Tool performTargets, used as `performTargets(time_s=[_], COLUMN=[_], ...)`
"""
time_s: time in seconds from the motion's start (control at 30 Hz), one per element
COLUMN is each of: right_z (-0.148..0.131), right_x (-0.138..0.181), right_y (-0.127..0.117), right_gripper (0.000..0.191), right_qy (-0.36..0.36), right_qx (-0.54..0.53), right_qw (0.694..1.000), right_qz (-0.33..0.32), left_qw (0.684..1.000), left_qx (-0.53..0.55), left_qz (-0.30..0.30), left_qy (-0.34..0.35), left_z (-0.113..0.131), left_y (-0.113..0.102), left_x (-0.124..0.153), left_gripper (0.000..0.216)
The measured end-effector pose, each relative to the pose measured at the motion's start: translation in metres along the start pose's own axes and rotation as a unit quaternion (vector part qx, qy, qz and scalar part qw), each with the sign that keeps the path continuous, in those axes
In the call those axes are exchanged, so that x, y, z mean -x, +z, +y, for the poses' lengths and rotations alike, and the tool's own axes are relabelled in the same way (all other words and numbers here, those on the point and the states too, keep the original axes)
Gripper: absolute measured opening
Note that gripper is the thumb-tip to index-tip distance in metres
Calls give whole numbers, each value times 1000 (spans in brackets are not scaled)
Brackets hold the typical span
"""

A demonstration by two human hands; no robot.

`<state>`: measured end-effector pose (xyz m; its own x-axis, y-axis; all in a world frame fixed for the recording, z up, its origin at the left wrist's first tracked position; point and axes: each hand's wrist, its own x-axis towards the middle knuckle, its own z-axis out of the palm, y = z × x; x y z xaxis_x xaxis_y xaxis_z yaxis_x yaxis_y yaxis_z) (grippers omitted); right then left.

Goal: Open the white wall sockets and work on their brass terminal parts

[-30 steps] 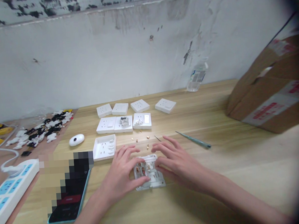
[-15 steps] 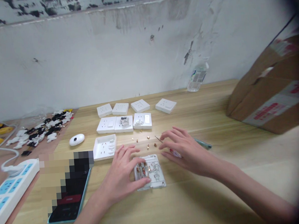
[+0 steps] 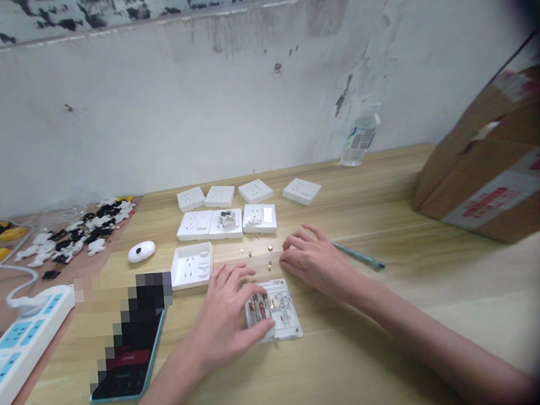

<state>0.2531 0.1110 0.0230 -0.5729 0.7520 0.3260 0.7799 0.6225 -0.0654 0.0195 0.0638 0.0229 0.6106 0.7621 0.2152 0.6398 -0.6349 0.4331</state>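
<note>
You've got the wooden table [image 3: 401,354] wide in front of you, and the big cardboard box [image 3: 494,168] sits at your far right against the wall. Off the left edge lies the white power strip [image 3: 16,343], and just inside it the phone [image 3: 128,354] lies flat.

Now your hands. Your left hand [image 3: 225,320] lies over the left side of the opened socket module [image 3: 277,310], fingers spread wide and flat, thumb against its near edge. That module is right in front of you, face down, its metal contacts showing. Your right hand [image 3: 313,258] rests on the table just beyond the module's far right corner, fingers curled with the tips down; I cannot tell whether they pinch anything.

Behind your left hand is the empty socket cover [image 3: 192,266], and further back two rows of white socket plates [image 3: 224,209]. The thin teal tool [image 3: 359,255] pokes out past your right hand. Tiny brass pieces [image 3: 269,249] lie scattered just beside your right fingertips.
</note>
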Motion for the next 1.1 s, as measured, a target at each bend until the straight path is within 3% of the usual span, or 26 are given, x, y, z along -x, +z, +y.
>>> performTargets(time_s=[0.23, 0.53, 1.1], right_z=[3, 12, 9], right_x=[3, 9, 1], right_y=[6, -8, 7], right_gripper=[14, 21, 21], right_qy=[-9, -43, -37], right_qx=[-35, -70, -63], right_qw=[999, 996, 997], right_qz=[19, -21, 16], left_qw=[1000, 1000, 1000], left_qx=[-1, 11, -14], left_qz=[-8, -9, 2], left_qy=[-5, -20, -6], left_z=[2, 4, 4], left_y=[0, 3, 3], left_x=[1, 0, 1], left_gripper=[30, 28, 23])
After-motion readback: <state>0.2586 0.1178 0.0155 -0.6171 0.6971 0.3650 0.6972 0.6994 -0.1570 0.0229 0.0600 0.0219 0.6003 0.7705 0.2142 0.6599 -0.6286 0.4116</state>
